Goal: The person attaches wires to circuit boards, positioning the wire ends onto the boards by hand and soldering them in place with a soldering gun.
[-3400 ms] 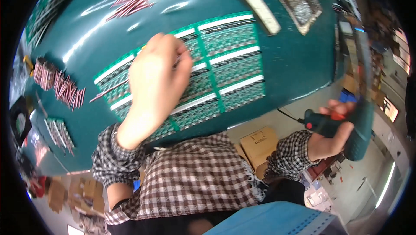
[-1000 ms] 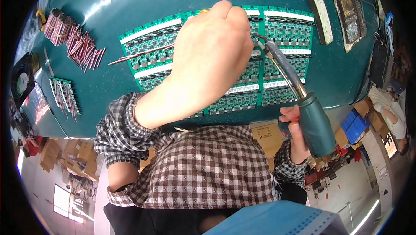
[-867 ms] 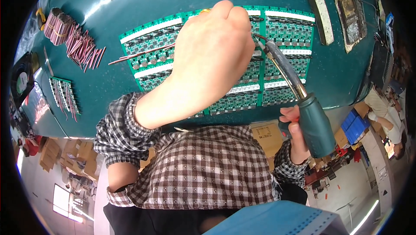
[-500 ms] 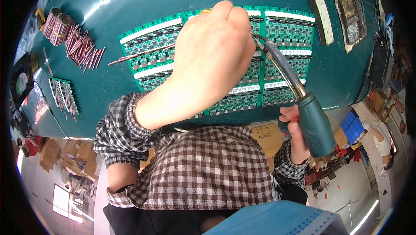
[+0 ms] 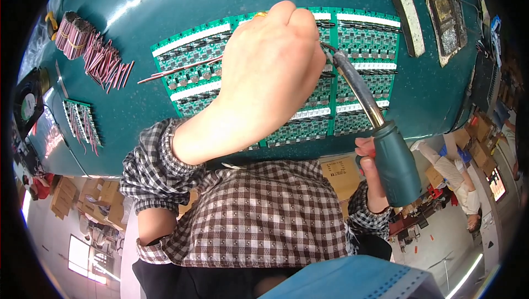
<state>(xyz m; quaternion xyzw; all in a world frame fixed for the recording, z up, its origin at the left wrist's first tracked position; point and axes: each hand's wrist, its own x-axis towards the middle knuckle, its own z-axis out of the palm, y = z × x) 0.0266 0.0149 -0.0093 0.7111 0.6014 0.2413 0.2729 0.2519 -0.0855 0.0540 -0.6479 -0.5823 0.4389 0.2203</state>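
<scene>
My left hand is closed over a panel of green circuit boards. Thin red and white wires run out from beneath it to the left, past the panel's edge; its fingertips are hidden behind the back of the hand. My right hand is wrapped round the dark green handle of a soldering iron. The iron's metal shaft slants up and left over the panel, and its tip end is beside my left fingers, where the contact point cannot be made out.
Bundled and loose red and white wires lie at the left, above a small wired board piece. To the right are a pale curved strip and a worn soldering-tip tray. A fan stands at the left rim. Another person is at the lower right.
The soldering iron's handle has dropped slightly toward me, and its shaft has shifted a little. My left hand stays almost still. The person in the background has moved left.
</scene>
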